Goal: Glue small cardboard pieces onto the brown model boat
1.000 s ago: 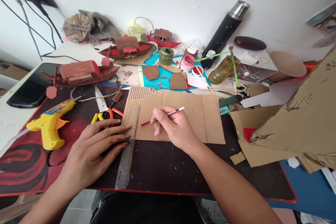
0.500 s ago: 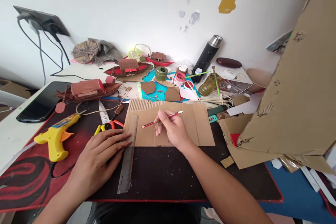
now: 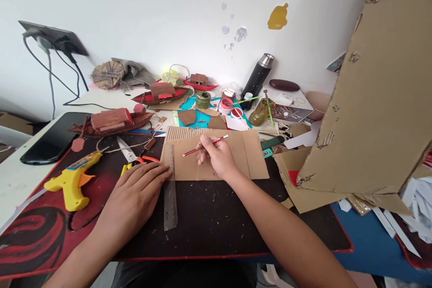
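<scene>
Taking the cardboard [image 3: 256, 155] as the middle of a clock, it lies flat before me on a dark mat [image 3: 209, 229], corrugated ridges bared along its eleven o'clock edge. A clear ruler [image 3: 170, 207] runs from twelve to six across its left end, its near half over the mat. My left hand [image 3: 137, 191], at eight o'clock, lies palm down, fingers close together and nearly straight, their tips on the ruler. My right hand [image 3: 218, 155], over the cardboard, pinches a pencil [image 3: 191, 152] between thumb and fingers, its point towards eight; I cannot tell whether the point touches. Scissors [image 3: 127, 150] lie at nine, just beyond my left fingers, a yellow glue gun [image 3: 74, 185] farther out. A brown boat [image 3: 113, 120] sits towards ten, a green jar [image 3: 203, 100] at twelve, a flask [image 3: 256, 82] leaning at one.
</scene>
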The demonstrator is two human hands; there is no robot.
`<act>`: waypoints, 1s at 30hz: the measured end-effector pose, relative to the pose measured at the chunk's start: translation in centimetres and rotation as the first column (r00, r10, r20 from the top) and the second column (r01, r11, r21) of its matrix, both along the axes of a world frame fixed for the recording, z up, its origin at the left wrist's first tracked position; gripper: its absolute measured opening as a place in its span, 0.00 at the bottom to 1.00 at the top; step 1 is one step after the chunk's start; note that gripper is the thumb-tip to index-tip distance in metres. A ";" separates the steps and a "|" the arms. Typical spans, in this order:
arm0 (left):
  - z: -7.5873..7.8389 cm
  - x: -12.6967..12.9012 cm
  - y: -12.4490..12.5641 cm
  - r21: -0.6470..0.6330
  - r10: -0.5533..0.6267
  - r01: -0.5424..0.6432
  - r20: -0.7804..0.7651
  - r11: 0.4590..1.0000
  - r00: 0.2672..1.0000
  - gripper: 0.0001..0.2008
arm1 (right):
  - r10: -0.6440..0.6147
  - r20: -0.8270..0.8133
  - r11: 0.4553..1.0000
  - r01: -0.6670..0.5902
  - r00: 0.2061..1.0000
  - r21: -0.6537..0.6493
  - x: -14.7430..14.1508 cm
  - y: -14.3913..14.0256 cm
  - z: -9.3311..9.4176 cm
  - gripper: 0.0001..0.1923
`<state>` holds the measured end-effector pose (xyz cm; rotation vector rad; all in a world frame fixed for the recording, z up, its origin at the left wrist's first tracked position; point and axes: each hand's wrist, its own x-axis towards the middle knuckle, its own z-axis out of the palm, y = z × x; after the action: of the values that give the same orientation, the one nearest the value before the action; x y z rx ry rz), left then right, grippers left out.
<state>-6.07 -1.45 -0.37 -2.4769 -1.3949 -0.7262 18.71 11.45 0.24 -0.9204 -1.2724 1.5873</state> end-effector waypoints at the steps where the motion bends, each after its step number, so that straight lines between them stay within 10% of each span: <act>1: 0.0 0.0 0.0 -0.008 -0.004 0.004 0.000 1.000 1.000 0.18 | 0.007 -0.005 1.000 -0.007 1.000 -0.006 0.0 0.2 0.0 0.35; 30: -0.6 0.0 -1.6 -0.104 -0.027 0.041 0.129 0.994 0.991 0.18 | -0.007 0.014 1.000 0.006 1.000 0.022 0.1 -1.7 0.2 0.35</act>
<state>-6.07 -3.06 -1.00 -2.5818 -1.4746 -0.8527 18.83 9.77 0.49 -0.9226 -1.2925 1.5618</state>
